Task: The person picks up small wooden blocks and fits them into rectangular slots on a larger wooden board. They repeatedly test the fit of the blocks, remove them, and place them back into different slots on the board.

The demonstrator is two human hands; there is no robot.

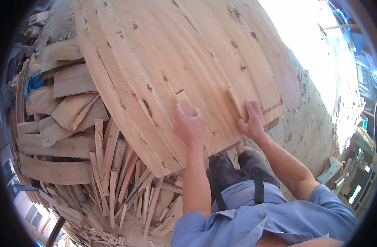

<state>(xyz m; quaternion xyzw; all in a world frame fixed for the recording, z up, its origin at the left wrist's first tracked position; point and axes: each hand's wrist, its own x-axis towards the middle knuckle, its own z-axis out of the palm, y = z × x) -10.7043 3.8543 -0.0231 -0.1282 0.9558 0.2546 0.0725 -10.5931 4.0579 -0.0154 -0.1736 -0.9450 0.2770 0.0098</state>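
1. A person in a blue shirt and dark shorts works at a broad wooden panel of pale, knot-marked boards, which spreads in front of the body from its near edge to the top of the view.

2. The left hand reaches over the near part of the panel, its grip narrow, with thumb and forefinger at either side of the lower end of a short wooden block.

3. The right hand, nearer the panel's right edge, holds the lower end of a slim wooden block between thumb and fingers.

4. Both blocks lie against the panel's face, apart from each other, upper ends tilted leftward; whether they are loose or fixed cannot be told.

5. At left, rough, weathered slabs lie stacked beside the panel, a scrap of blue material among them.

6. Slender wood offcuts crowd the floor below the panel's left corner.

7. To the right, bare ground runs into glaring sunlight.
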